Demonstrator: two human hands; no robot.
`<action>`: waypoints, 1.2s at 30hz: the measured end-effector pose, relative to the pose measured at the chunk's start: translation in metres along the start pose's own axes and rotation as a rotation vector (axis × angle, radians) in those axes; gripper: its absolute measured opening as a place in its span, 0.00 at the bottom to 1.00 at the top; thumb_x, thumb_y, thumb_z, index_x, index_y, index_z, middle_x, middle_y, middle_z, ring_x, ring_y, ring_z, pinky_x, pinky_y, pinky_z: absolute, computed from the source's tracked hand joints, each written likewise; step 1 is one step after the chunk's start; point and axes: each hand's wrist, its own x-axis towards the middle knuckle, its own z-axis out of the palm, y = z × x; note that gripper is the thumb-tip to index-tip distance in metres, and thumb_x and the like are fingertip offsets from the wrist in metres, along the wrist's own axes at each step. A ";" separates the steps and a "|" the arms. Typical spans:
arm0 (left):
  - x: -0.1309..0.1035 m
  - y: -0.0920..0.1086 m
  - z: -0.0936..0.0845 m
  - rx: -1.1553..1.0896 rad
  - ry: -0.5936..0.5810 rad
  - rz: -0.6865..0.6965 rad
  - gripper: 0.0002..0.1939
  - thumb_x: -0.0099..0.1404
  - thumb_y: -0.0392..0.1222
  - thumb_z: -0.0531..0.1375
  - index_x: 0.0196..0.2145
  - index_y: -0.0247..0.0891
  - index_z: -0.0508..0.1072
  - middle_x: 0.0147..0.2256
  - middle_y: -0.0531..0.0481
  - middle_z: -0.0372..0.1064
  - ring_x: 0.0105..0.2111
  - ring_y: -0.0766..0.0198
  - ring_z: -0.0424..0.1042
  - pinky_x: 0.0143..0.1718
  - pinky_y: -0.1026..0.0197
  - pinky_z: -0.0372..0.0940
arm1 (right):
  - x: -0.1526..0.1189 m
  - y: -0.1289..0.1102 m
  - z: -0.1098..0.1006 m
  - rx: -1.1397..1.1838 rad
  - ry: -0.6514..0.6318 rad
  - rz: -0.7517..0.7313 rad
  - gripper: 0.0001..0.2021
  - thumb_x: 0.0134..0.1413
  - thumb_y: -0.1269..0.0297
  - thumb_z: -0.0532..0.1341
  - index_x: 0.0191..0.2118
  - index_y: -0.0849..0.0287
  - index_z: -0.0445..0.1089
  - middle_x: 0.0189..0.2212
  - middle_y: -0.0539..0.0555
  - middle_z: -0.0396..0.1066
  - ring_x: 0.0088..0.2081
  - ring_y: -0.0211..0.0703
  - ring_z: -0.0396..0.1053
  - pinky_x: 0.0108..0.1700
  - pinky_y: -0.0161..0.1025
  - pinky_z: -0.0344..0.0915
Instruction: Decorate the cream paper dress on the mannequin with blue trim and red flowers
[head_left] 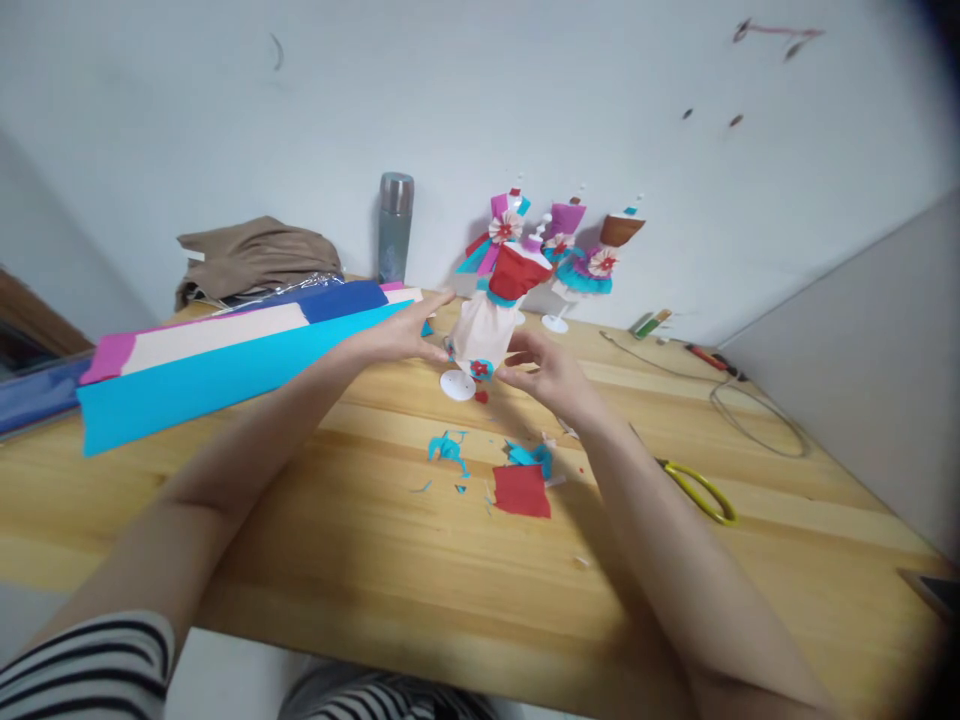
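A small white mannequin stand in a paper dress stands on the wooden table between my hands. The dress has a red top (pixel 517 272), a blue waist and a pale gathered skirt (pixel 484 330), with a red and blue flower (pixel 481 369) at its hem. The stand leans a little, over its round white base (pixel 458 385). My left hand (pixel 405 332) is at the skirt's left side, thumb and fingers spread apart. On the right, my right hand (pixel 551 372) has its fingers curved and apart beside the skirt; whether they touch it I cannot tell.
Three more dressed mannequins (pixel 604 265) stand by the wall. Left are coloured paper sheets (pixel 247 360), brown cloth (pixel 262 255) and a flask (pixel 395 230). Blue scraps (pixel 448 449) and a red piece (pixel 522 491) lie in front; yellow-handled scissors (pixel 701 490) and a cable (pixel 750 425) lie right.
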 end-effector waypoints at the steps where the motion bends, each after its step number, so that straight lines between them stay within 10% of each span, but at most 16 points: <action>1: 0.002 -0.003 0.005 -0.016 0.007 0.037 0.49 0.48 0.49 0.72 0.66 0.43 0.62 0.69 0.41 0.55 0.69 0.44 0.54 0.67 0.43 0.53 | 0.002 -0.001 0.002 0.005 -0.001 -0.010 0.21 0.48 0.55 0.67 0.48 0.57 0.71 0.48 0.62 0.76 0.46 0.55 0.74 0.51 0.54 0.70; 11: 0.019 -0.023 0.040 -0.091 0.226 0.030 0.23 0.53 0.39 0.69 0.47 0.37 0.72 0.52 0.43 0.73 0.55 0.52 0.70 0.59 0.49 0.61 | 0.007 0.005 0.000 0.024 0.036 0.059 0.16 0.50 0.59 0.64 0.45 0.58 0.73 0.43 0.61 0.78 0.44 0.54 0.76 0.48 0.52 0.72; 21: 0.011 0.004 0.000 -0.137 0.352 -0.040 0.25 0.50 0.29 0.70 0.46 0.37 0.74 0.50 0.52 0.74 0.50 0.65 0.70 0.56 0.56 0.62 | -0.019 0.011 -0.022 -0.139 0.032 0.342 0.05 0.51 0.75 0.62 0.33 0.59 0.74 0.27 0.56 0.77 0.28 0.44 0.74 0.40 0.45 0.72; 25: 0.003 0.036 -0.015 -0.167 0.645 0.049 0.09 0.57 0.28 0.64 0.23 0.38 0.74 0.25 0.55 0.73 0.29 0.69 0.70 0.36 0.60 0.66 | -0.034 0.020 -0.035 -0.187 -0.147 0.388 0.06 0.56 0.74 0.60 0.31 0.59 0.74 0.24 0.55 0.76 0.23 0.41 0.72 0.34 0.41 0.70; 30: -0.029 0.102 -0.015 -0.209 0.410 0.311 0.22 0.72 0.41 0.55 0.21 0.39 0.74 0.24 0.54 0.75 0.30 0.66 0.76 0.34 0.58 0.69 | -0.042 0.047 -0.054 -0.143 -0.185 0.432 0.04 0.51 0.74 0.63 0.30 0.58 0.72 0.22 0.51 0.74 0.23 0.39 0.70 0.30 0.37 0.68; 36: -0.059 0.143 -0.012 -0.117 0.407 0.387 0.32 0.73 0.55 0.53 0.13 0.38 0.64 0.16 0.54 0.66 0.24 0.64 0.76 0.25 0.59 0.64 | -0.037 0.063 -0.074 -0.229 -0.133 0.399 0.03 0.52 0.68 0.62 0.33 0.58 0.74 0.25 0.55 0.77 0.25 0.44 0.71 0.33 0.42 0.69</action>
